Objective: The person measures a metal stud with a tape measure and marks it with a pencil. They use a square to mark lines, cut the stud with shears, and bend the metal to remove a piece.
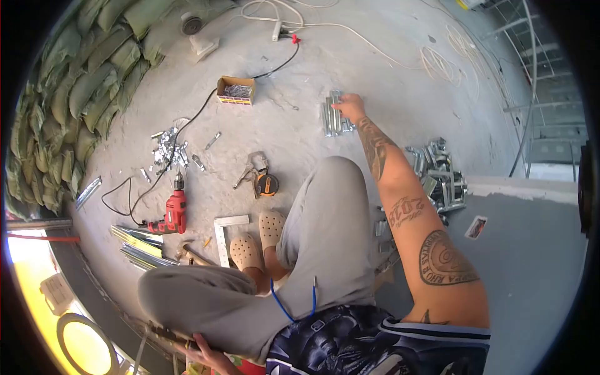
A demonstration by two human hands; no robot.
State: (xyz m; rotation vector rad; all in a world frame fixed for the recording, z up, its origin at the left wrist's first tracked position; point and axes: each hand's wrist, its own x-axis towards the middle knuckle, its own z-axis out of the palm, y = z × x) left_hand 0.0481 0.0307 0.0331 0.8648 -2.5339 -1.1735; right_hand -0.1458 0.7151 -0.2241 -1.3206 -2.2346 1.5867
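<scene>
My right hand (351, 107) is stretched far forward, its fingers closed on the end of a metal piece in a small stack of metal channel pieces (331, 119) on the concrete floor. Down by my left thigh, at the bottom edge, is my left hand (206, 356). Its fingers are bent beside a dark object that I cannot make out, and whether they grip it is unclear. Under my right forearm and to its right lies a larger heap of metal pieces (447, 178).
A red drill (175, 212), tape measure (266, 184), clamp pliers (250, 167), white square (222, 240), hammer (194, 254) and small metal parts (169, 150) lie at left. An open box (236, 90) stands ahead. Sandbags (87, 81) line the left; cables (362, 37) cross the floor.
</scene>
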